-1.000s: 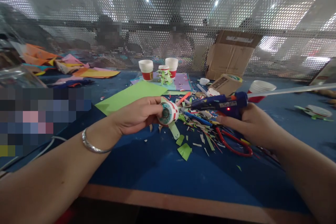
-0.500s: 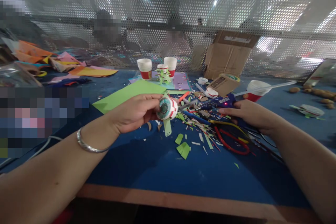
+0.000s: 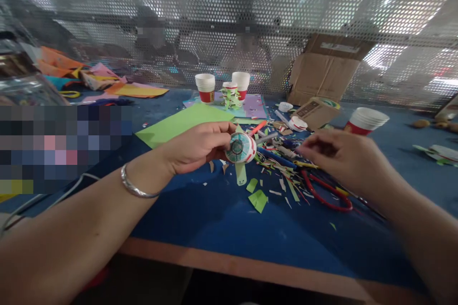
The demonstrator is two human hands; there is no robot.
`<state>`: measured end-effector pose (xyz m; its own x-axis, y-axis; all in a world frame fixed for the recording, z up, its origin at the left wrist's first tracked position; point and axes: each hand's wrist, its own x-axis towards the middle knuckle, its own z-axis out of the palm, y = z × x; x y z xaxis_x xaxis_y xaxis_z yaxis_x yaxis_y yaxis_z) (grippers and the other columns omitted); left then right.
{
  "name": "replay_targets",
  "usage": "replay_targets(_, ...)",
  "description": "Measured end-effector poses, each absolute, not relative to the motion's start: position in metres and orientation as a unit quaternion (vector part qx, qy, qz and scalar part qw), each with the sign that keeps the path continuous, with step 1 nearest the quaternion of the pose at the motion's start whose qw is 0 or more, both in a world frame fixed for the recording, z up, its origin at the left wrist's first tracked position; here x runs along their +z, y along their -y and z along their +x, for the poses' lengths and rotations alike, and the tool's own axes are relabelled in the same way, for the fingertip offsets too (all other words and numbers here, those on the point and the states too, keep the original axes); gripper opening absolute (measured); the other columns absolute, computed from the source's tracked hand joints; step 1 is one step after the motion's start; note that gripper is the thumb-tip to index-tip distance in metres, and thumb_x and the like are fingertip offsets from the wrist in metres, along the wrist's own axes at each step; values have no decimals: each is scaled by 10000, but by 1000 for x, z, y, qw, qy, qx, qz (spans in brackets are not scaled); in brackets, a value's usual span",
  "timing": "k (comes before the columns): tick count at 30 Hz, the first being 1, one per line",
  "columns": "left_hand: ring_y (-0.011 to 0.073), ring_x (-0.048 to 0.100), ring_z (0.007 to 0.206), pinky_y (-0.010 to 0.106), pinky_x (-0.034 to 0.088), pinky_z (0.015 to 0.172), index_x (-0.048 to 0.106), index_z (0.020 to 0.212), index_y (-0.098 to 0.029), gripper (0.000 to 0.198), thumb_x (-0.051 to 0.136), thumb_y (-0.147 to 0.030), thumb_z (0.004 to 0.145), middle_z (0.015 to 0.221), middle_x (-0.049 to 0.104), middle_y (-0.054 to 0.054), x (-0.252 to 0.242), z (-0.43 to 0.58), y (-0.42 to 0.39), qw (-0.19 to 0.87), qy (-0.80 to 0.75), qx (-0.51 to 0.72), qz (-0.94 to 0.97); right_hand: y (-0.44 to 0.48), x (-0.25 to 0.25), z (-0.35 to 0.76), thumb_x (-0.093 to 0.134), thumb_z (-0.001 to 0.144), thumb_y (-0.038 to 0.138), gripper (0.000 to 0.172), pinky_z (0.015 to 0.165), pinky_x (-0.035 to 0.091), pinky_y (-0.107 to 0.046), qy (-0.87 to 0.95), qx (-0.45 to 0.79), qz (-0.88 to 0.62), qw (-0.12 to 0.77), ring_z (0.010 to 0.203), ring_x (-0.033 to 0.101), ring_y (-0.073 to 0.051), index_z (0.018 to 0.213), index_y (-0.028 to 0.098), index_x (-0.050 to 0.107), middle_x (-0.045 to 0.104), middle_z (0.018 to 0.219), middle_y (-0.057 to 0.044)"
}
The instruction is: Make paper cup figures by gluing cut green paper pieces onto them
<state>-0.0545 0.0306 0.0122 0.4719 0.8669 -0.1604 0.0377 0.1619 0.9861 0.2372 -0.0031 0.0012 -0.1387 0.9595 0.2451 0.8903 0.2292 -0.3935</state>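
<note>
My left hand (image 3: 200, 147) is closed round a small red-and-white paper cup (image 3: 241, 147), held on its side just above the blue table (image 3: 222, 224). The cup's bottom faces me, and a green paper strip (image 3: 241, 175) hangs from it. My right hand (image 3: 343, 159) hovers to the right of the cup, above a pile of paper scraps (image 3: 279, 176). Its fingers point left and are smeared by motion. Past those fingertips the blue glue gun (image 3: 282, 145) lies on the table, its metal tip close to the cup.
Red-handled scissors (image 3: 325, 195) lie under my right wrist. A green sheet (image 3: 182, 121) is behind my left hand. Paper cups (image 3: 205, 88), another cup stack (image 3: 365, 121) and a cardboard box (image 3: 329, 71) stand before a perforated screen (image 3: 229, 9). People sit behind it.
My right hand has put the glue gun down on the table, lifted off it and shifted toward the cup. My left hand has kept hold of the cup and turned it slightly.
</note>
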Motion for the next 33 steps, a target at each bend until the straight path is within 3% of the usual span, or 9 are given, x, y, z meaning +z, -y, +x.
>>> replay_targets(3, 101, 587, 659, 195, 481, 574, 613, 916, -148, 208, 564, -64, 732, 779, 648, -4, 11, -55, -31, 641, -401, 321, 570, 21, -4, 207, 665, 933, 403, 192, 600, 460, -279, 827, 205, -480, 210, 661, 608, -152, 947, 224, 735, 688, 811, -19)
replay_targets(6, 92, 572, 637, 187, 462, 547, 612, 911, -148, 208, 557, -64, 729, 760, 638, -14, 12, -55, -30, 640, -402, 319, 572, 30, -10, 190, 645, 950, 262, 109, 680, 493, -276, 866, 216, -412, 183, 761, 638, -150, 1003, 231, 735, 694, 912, -20)
replay_targets(14, 67, 535, 573, 173, 412, 493, 623, 898, -144, 212, 536, -35, 737, 727, 626, -32, 15, -52, -29, 636, -400, 320, 577, 22, -21, 175, 604, 965, 229, 167, 755, 494, -350, 864, 168, -451, 146, 863, 651, -213, 1073, 178, 720, 671, 1042, -85)
replay_targets(20, 81, 545, 610, 191, 442, 545, 625, 904, -147, 178, 569, -74, 751, 752, 620, -17, 9, -55, -31, 631, -392, 312, 593, 16, -27, 168, 613, 940, 188, 70, 703, 449, -332, 854, 190, -462, 145, 800, 612, -182, 937, 199, 682, 654, 997, -49)
replay_targets(26, 95, 570, 639, 203, 441, 571, 609, 930, -158, 160, 579, -95, 786, 791, 644, -2, 9, -55, -30, 626, -402, 302, 596, 19, -22, 173, 618, 903, 148, 73, 627, 420, -292, 838, 223, -452, 209, 698, 567, -146, 874, 208, 648, 654, 834, -2)
replay_targets(33, 125, 648, 726, 233, 521, 639, 596, 948, -168, 160, 605, -100, 803, 847, 699, 8, 8, -54, -29, 646, -400, 281, 587, 22, -11, 181, 665, 935, 327, 121, 573, 507, -255, 720, 362, -463, 369, 630, 640, -133, 886, 219, 648, 662, 705, 23)
